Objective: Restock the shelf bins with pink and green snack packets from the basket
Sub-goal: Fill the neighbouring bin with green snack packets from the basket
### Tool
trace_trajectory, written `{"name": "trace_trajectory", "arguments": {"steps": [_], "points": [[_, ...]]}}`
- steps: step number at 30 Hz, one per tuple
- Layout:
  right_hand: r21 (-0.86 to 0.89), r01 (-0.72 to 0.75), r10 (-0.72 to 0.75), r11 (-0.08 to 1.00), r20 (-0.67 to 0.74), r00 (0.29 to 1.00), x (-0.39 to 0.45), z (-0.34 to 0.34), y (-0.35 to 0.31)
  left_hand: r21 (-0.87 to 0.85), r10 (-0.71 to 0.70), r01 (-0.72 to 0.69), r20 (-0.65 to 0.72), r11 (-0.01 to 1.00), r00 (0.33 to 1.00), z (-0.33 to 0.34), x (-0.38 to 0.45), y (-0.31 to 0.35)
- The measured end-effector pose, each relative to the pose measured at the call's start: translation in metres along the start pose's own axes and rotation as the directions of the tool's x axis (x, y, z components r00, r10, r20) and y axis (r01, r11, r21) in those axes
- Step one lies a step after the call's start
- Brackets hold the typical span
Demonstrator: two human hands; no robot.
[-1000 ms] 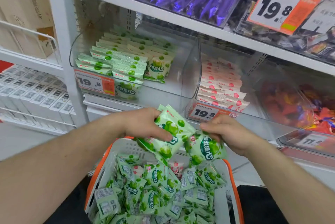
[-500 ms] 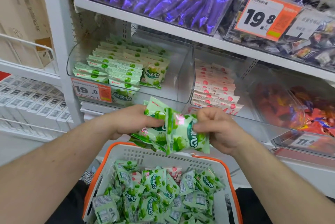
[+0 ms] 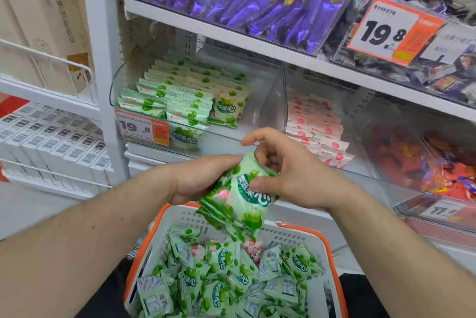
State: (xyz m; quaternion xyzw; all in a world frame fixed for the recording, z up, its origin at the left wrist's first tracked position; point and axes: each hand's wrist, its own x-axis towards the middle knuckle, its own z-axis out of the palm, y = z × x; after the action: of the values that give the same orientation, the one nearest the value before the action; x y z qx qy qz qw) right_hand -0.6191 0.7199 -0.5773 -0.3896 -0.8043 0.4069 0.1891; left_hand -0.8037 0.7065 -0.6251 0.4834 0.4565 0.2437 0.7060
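Holding a stack of green packets (image 3: 239, 199) above the basket (image 3: 331, 245), we are at the gather-and-square step, ahead of placement.

Head view, hands:
- Our left hand (image 3: 195, 178) grips the stack from the left side, fingers curled behind it and hidden from view.
- Our right hand (image 3: 291, 173) pinches the front packet, thumb pressed on its face, curled fingers over the top edge, forefinger lifted off.
- The stack hangs tilted, lower corners pointing down toward the basket, apart from the packets below.

Head view, shelf:
- The green bin (image 3: 268, 101) sits on the middle shelf, left of a clear divider. Green packets stand in rows in its left half; the right half shows bare floor.
- The pink bin (image 3: 365, 116) sits just beside it on the right. Pink packets (image 3: 316, 132) are layered along its left side; the remainder looks unfilled, though reflections obscure its depth.
- Purple packs (image 3: 270, 1) fill the bin on the shelf above.

Head view, basket:
- The white basket with orange rim holds a loose pile, mostly green (image 3: 226, 274), with a few pink ones (image 3: 251, 247) showing between them near the back.

Progress, as a judgement: both bins are partly stocked, and the basket remains well filled. We estimate the task at an early to middle stage. The stack in hand belongs in the open right half of the green bin; the pink packets in the basket have yet to be sorted out and shelved.
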Motion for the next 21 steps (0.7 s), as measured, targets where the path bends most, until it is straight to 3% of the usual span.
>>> {"name": "trace_trajectory", "arguments": {"steps": [3, 5, 8, 10, 11, 13, 16, 21], "points": [[0.102, 0.051, -0.034, 0.993, -0.162, 0.986, -0.002, 0.004, 0.004, -0.026, 0.078, -0.075, 0.146, 0.997, 0.986, -0.006, -0.005, 0.001], [0.025, 0.075, -0.069, 0.997, -0.199, 0.978, -0.003, 0.007, 0.003, 0.059, 0.116, -0.133, 0.228, 0.989, 0.967, -0.008, -0.004, -0.001], [-0.157, 0.028, -0.087, 0.987, -0.379, 0.921, -0.003, 0.01, -0.002, 0.098, 0.182, -0.199, 0.162, 0.975, 0.97, -0.009, 0.0, 0.001], [-0.064, -0.075, 0.025, 0.995, -0.573, 0.819, -0.005, 0.012, -0.005, 0.05, 0.266, -0.274, 0.125, 0.961, 0.956, -0.013, 0.0, 0.004], [0.029, -0.118, 0.112, 0.993, -0.596, 0.795, -0.006, 0.013, -0.004, 0.036, 0.315, -0.321, 0.115, 0.946, 0.942, -0.015, -0.001, 0.006], [0.141, -0.186, 0.231, 0.972, -0.472, 0.851, -0.009, 0.013, -0.004, 0.03, 0.387, -0.39, 0.075, 0.92, 0.919, -0.018, -0.002, 0.01], [0.32, -0.185, 0.281, 0.929, -0.286, 0.916, -0.004, 0.017, -0.008, 0.113, 0.449, -0.445, -0.019, 0.889, 0.893, -0.019, -0.004, 0.014], [0.406, -0.202, 0.318, 0.891, -0.243, 0.916, 0.011, 0.016, -0.007, 0.463, 0.57, -0.438, -0.193, 0.771, 0.799, -0.028, -0.004, 0.018]]}}
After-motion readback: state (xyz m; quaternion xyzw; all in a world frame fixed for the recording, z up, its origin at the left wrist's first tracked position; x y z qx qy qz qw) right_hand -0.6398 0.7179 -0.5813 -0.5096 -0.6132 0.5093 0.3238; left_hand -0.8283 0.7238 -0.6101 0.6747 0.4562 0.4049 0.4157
